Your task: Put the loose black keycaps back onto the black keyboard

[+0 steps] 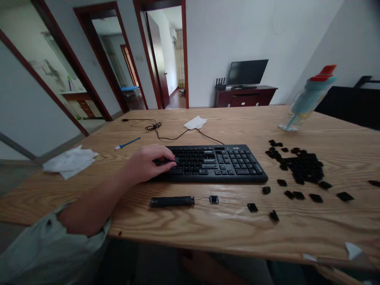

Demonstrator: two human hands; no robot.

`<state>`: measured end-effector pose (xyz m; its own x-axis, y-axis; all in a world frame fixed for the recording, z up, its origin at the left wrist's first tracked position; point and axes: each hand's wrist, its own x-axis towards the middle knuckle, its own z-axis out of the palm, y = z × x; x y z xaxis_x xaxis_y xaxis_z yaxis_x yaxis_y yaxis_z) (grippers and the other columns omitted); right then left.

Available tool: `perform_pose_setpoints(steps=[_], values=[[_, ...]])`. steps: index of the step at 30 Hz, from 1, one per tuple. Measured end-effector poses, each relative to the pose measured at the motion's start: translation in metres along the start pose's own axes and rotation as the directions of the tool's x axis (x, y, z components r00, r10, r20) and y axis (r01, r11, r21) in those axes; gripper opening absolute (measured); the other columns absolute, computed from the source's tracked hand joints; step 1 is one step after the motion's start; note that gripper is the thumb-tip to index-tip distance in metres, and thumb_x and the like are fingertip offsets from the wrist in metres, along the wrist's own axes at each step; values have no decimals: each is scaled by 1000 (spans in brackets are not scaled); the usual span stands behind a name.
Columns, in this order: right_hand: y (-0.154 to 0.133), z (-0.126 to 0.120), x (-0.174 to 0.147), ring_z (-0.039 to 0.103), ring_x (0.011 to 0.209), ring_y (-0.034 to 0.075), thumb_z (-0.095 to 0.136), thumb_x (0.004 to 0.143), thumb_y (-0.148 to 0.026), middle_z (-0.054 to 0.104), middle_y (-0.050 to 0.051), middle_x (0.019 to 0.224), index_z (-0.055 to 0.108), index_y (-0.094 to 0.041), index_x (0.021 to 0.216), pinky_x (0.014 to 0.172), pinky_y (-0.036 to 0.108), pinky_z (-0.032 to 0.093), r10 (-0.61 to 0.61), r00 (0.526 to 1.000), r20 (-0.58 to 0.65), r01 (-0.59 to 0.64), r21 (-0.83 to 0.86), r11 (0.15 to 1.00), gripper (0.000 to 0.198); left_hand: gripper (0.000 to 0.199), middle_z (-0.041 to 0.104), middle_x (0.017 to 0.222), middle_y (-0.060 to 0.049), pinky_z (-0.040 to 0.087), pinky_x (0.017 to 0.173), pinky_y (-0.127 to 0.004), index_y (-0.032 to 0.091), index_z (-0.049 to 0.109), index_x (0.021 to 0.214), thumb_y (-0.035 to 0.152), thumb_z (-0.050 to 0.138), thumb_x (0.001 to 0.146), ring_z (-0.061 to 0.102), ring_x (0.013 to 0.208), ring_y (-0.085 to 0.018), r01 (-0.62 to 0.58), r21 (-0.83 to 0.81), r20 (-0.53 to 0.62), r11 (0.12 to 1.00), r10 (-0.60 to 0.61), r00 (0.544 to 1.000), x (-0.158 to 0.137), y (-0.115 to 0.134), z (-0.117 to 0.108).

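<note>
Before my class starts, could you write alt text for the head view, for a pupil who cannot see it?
The left hand has its fingertips at the left part of a black keyboard with many keycaps missing, on a wooden table. Loose black keycaps lie clustered and scattered to the right.

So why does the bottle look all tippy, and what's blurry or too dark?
In the head view, the bottle and leftmost door frame lean, probably from lens stretching near the edges; also in the head view, the loose keys look smeary, and under the table it's so dark the right hand barely shows.
</note>
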<state>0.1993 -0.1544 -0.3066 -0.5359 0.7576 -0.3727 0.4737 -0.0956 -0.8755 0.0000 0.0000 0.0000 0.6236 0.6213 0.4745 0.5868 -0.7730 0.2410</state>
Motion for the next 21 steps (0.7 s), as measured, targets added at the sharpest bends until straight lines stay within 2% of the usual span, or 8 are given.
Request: perform_pose_setpoints(steps=[2,4,7,11,17,19,21], values=[[3,2,1,61,118,31,56,87,-36,73,4,115,70,-33,124,103,46,44,3,1000,8,-3,2,1000,40,13,76,94,-4,51,84,-28,19,70,88,30,65,92,68,89,-16,-70,22,71,997,68,995,10,10,11],[6,3,1,62,115,28,55,88,-37,73,5,114,70,-29,126,104,44,44,21,1000,18,-21,-3,1000,41,13,75,91,-3,50,81,-29,19,70,86,29,66,92,68,86,-17,-94,48,125,994,87,988,17,17,20],[9,4,2,59,122,28,55,90,-42,70,6,124,67,-29,131,107,40,42,51,999,-10,-52,-19,998,45,10,75,86,-3,49,76,-28,19,71,85,28,68,89,66,81,-17,-85,65,192,994,71,979,20,21,30],[10,5,5,52,131,31,54,92,-45,66,5,136,65,-29,136,111,43,38,60,998,-19,-62,-67,996,48,9,75,85,-3,50,76,-28,19,72,85,27,69,88,66,82,-18,-53,64,249,997,35,968,17,20,33],[7,3,4,51,133,30,49,93,-37,62,5,141,64,-27,138,116,44,31,-8,1000,2,9,-115,993,49,11,75,86,-3,50,76,-30,20,73,90,28,66,91,65,81,-17,-74,31,198,997,67,978,16,22,28],[6,2,3,57,124,29,51,90,-32,68,7,131,68,-24,131,111,43,37,-6,1000,-2,5,-97,995,45,13,75,88,-4,50,77,-30,19,72,90,30,65,92,65,82,-17,-91,-9,159,996,91,983,15,34,25],[6,2,3,63,109,26,53,86,-26,73,7,116,73,-21,118,100,38,45,17,1000,20,-16,-53,998,38,13,75,87,-3,50,79,-30,20,71,89,29,63,94,64,82,-16,-157,-30,137,987,160,978,13,55,24]])
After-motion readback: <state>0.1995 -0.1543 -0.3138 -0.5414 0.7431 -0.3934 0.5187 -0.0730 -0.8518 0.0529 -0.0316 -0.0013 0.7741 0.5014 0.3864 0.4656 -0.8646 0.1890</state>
